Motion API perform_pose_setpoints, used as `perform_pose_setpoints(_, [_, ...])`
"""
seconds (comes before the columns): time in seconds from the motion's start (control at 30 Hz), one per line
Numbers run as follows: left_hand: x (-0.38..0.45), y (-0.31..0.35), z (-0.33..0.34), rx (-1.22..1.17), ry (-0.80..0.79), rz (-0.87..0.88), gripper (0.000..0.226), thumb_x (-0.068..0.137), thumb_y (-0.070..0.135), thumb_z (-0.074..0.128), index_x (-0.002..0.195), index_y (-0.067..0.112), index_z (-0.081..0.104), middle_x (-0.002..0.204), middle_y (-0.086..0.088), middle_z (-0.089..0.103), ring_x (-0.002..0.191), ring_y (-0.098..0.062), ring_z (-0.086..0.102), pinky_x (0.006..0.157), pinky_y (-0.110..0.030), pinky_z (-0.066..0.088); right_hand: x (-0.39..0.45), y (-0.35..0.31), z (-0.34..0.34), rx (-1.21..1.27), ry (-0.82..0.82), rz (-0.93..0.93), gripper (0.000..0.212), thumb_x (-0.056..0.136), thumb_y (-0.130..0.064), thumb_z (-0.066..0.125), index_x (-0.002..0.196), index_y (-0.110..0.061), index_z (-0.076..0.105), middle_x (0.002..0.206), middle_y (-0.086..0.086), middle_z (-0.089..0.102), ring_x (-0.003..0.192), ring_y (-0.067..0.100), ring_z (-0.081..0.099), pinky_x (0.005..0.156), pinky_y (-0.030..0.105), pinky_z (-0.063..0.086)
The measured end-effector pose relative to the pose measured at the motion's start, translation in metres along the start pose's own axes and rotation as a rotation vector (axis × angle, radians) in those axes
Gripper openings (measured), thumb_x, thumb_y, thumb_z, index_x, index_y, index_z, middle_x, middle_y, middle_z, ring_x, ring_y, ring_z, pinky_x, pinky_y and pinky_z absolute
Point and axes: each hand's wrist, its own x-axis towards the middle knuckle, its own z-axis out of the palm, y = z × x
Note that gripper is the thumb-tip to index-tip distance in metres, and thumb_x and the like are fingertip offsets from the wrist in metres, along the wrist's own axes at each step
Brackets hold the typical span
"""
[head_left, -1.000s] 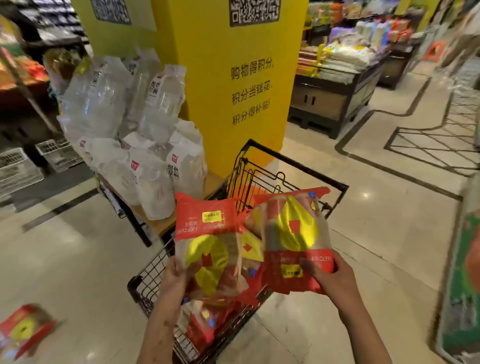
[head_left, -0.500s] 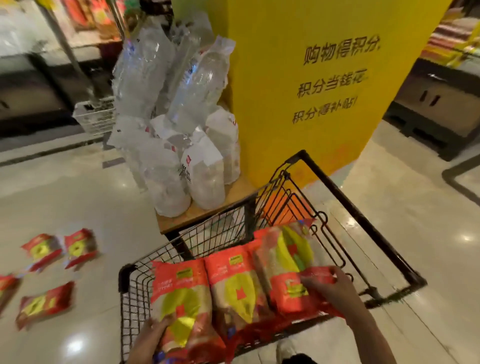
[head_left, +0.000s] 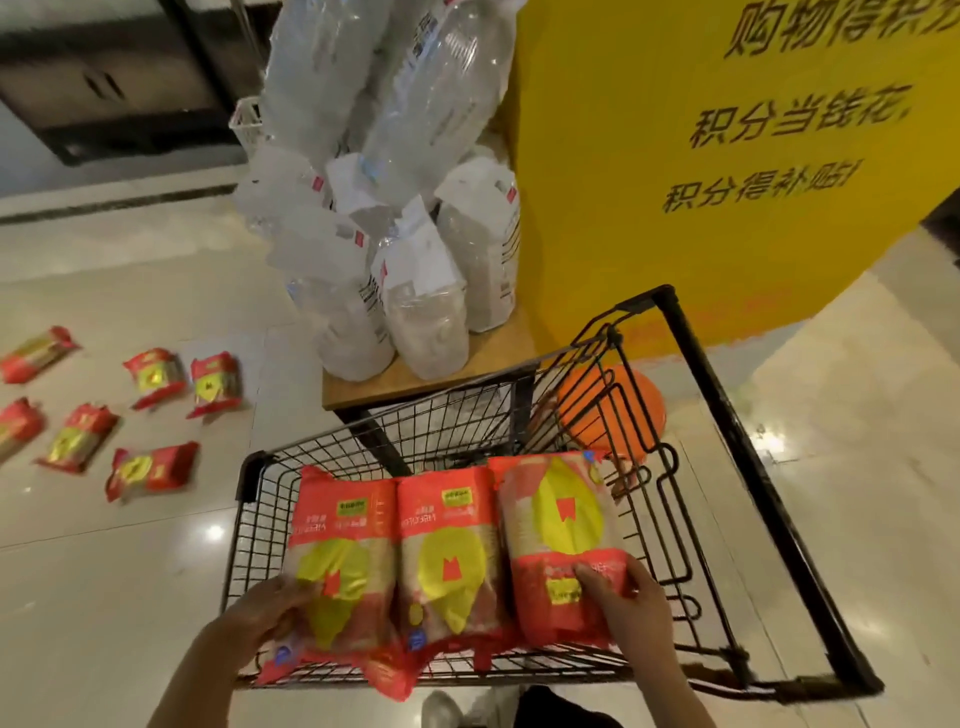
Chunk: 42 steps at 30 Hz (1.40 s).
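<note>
Three red and yellow packets lie side by side in the black wire shopping cart (head_left: 260, 519) below me. My left hand (head_left: 260, 618) grips the lower left edge of the left packet (head_left: 337, 561). The middle packet (head_left: 447, 551) lies between the other two with neither hand on it. My right hand (head_left: 628, 608) holds the lower end of the right packet (head_left: 556, 525), fingers curled over its red band. More packets lie under these three, mostly hidden.
Several more red packets (head_left: 150, 467) lie scattered on the tiled floor at the left. A wooden stand (head_left: 415, 374) with white and clear bags (head_left: 426, 291) sits just past the cart, against a yellow pillar (head_left: 675, 156). An orange round object (head_left: 613, 405) shows through the cart's far side.
Both hands lowered the packets from above the cart down into it. My view tilted down and left, bringing the packets on the floor into sight.
</note>
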Motion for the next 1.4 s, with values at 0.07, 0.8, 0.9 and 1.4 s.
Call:
perform_pose_setpoints(0.07, [0.000,0.003,-0.003,0.025,0.022,0.011,0.039,0.086,0.018,0.076,0.108,-0.012,0.065,0.083,-0.022,0.073,0.058,-0.024,0.066,0.046,-0.024,0.050,0.003,0.001,0.004,-0.019,-0.005,-0.021,0.053,0.064,-0.064,0.082,0.101,-0.028,0.069,0.090,-0.006,0.072,0.085,0.017,0.067,0.084,0.043,0.057])
perform_pose_setpoints(0.8, [-0.072,0.030,-0.033,0.501,0.595,0.777,0.073,0.077,0.056,0.057,0.129,0.005,0.059,0.123,-0.017,0.062,0.112,-0.037,0.059,0.093,-0.047,0.051,-0.093,-0.202,0.154,-0.589,0.027,-0.820,0.045,0.078,-0.014,0.074,0.118,0.005,0.066,0.111,0.024,0.070,0.105,0.040,0.068,0.094,0.047,0.055])
perform_pose_setpoints(0.9, [-0.103,0.017,-0.077,0.490,0.687,0.876,0.061,0.082,0.044,0.062,0.132,0.009,0.058,0.127,-0.013,0.061,0.117,-0.034,0.056,0.097,-0.040,0.046,-0.138,-0.232,0.204,-0.652,-0.094,-0.903,0.048,0.088,-0.021,0.064,0.133,-0.005,0.057,0.126,0.017,0.064,0.119,0.034,0.060,0.100,0.041,0.048])
perform_pose_setpoints(1.4, [-0.168,-0.210,-0.318,0.153,1.154,0.427,0.048,0.094,0.037,0.061,0.136,0.014,0.053,0.139,0.000,0.054,0.131,-0.020,0.046,0.103,-0.026,0.034,-0.387,-0.263,0.526,-0.798,-0.759,-1.292,0.052,0.097,-0.032,0.056,0.146,-0.020,0.045,0.146,0.000,0.053,0.133,0.019,0.050,0.101,0.026,0.040])
